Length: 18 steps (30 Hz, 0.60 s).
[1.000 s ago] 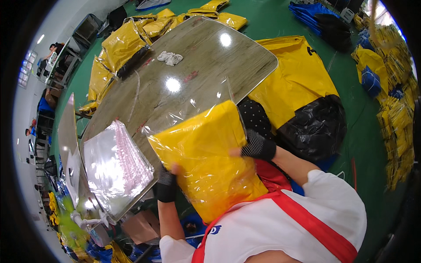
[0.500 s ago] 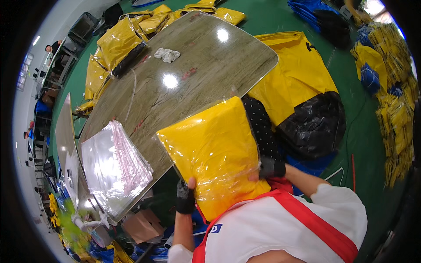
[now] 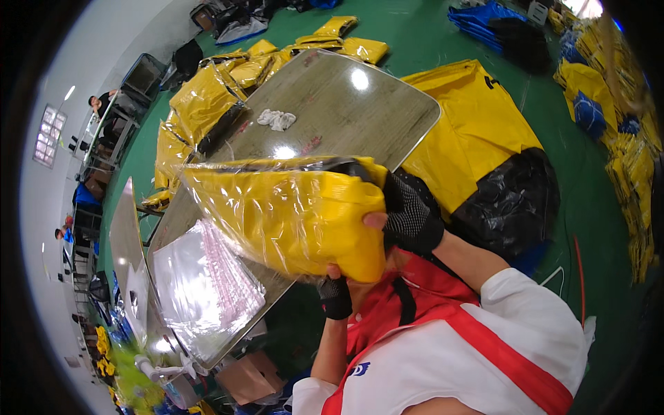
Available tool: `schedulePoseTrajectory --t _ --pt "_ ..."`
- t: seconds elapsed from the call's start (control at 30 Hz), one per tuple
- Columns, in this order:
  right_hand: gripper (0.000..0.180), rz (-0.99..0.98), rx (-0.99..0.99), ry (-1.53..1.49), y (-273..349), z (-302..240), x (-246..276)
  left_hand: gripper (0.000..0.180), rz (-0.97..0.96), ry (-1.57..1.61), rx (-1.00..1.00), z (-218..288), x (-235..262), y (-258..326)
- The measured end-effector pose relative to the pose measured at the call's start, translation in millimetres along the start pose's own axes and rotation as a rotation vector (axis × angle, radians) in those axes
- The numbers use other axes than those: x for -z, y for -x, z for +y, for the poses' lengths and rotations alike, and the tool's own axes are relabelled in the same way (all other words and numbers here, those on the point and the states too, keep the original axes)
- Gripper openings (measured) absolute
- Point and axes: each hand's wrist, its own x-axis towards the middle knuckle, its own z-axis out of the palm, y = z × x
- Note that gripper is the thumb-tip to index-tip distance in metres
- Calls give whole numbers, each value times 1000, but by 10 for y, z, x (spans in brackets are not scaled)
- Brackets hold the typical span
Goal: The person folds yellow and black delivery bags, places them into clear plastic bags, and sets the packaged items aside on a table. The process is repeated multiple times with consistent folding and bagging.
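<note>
A folded yellow sheet in a clear plastic bag (image 3: 283,218) is held up tilted over the near edge of the table, its thick folded end toward me. My right hand (image 3: 413,216), in a dark dotted glove with bare fingertips, grips that end, thumb on the yellow face. My left hand (image 3: 336,294), gloved the same way, pinches the lower near corner; its other fingers are hidden behind the package. Beside the package on the left, a stack of clear plastic bags (image 3: 200,283) with pinkish edges lies on the wood-grain table (image 3: 346,104).
Wrapped yellow packages (image 3: 200,104) are heaped beyond the table's far left edge. A crumpled white cloth (image 3: 277,120) lies on the table. To the right, a large yellow and black sheet (image 3: 477,138) spreads out. A cardboard box (image 3: 250,377) sits below the table's near edge.
The package has been raised and tipped, from nearly flat to standing on its side. My right hand has moved up along its end; my left hand has shifted right.
</note>
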Motion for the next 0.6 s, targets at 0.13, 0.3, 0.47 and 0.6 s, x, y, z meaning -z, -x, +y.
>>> schedulePoseTrajectory --t 0.13,0.3,0.47,0.6 --pt "78 47 -100 13 -178 -19 61 52 -93 559 -7 727 -6 -105" --pt "81 53 133 222 -210 146 -109 37 -109 108 60 679 -248 -238" --pt "76 -22 110 402 -290 466 198 20 -6 -574 -523 1751 175 -77" --pt "85 -94 201 87 -253 553 151 74 292 -1035 -1133 2439 890 -860"
